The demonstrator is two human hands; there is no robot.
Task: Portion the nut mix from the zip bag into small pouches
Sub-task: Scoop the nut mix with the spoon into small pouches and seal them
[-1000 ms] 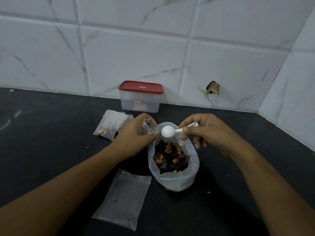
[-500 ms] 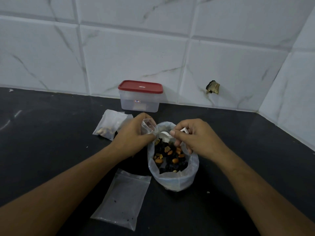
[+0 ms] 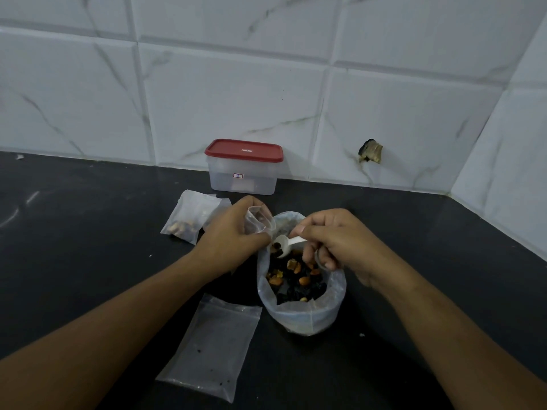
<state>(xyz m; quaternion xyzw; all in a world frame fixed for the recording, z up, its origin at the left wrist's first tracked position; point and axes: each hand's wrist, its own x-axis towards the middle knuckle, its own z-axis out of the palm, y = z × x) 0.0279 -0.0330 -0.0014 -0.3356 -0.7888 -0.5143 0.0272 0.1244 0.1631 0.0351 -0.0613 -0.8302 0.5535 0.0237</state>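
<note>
The zip bag [image 3: 302,316] stands open on the black counter, holding the nut mix [image 3: 296,279] of dark raisins and orange nuts. My right hand [image 3: 334,241] pinches a white spoon [image 3: 285,244] by its handle, its bowl carrying a few dark pieces just above the mix. My left hand [image 3: 233,238] holds a small clear pouch [image 3: 259,220] with its mouth open, right beside the spoon's bowl at the bag's left rim. A filled pouch [image 3: 189,217] with nuts lies behind my left hand.
A flat pouch [image 3: 213,347] with a few crumbs lies in front of the zip bag. A clear box with a red lid [image 3: 244,167] stands against the tiled wall [image 3: 236,93]. The counter ends in a wall corner at the right.
My right hand dipped the spoon into the zip bag and has lifted it out loaded, next to the open pouch. My left hand has stayed in place.
</note>
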